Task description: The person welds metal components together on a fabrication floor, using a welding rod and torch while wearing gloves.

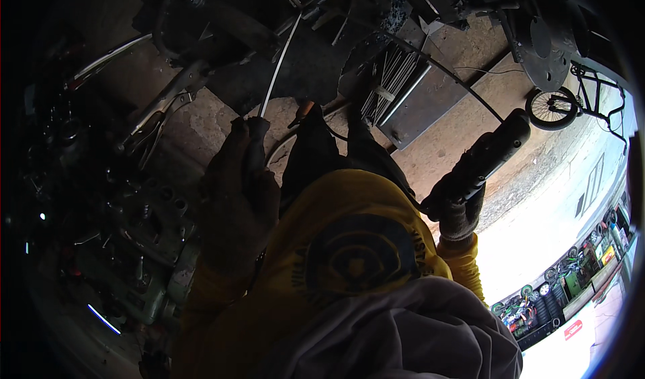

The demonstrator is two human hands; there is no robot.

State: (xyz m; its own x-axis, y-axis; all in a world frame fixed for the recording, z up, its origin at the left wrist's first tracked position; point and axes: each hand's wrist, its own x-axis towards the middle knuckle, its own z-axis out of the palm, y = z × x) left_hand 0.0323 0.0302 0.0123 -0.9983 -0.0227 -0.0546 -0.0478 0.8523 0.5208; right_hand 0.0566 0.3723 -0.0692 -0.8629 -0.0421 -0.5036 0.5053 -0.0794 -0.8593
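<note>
My left hand (245,184), in a dark work glove, is closed around the lower end of a thin, bright metal rod (280,61). The rod rises toward dark metal parts (295,9) at the top of the view. On the right, my gloved right hand (457,201) grips a thick black welding electrode holder (494,154), tilted up and to the right. From the holder's tip a thin dark rod (463,83) reaches up and left toward the metal parts. Shadow hides what the far end of each rod touches.
A bundle of thin rods (390,83) lies beside a flat metal plate (437,100) near my feet. A bicycle (554,107) stands at the far right. Dim machinery (148,224) fills the left side. Tyres and wheeled goods (544,305) line the lower right background.
</note>
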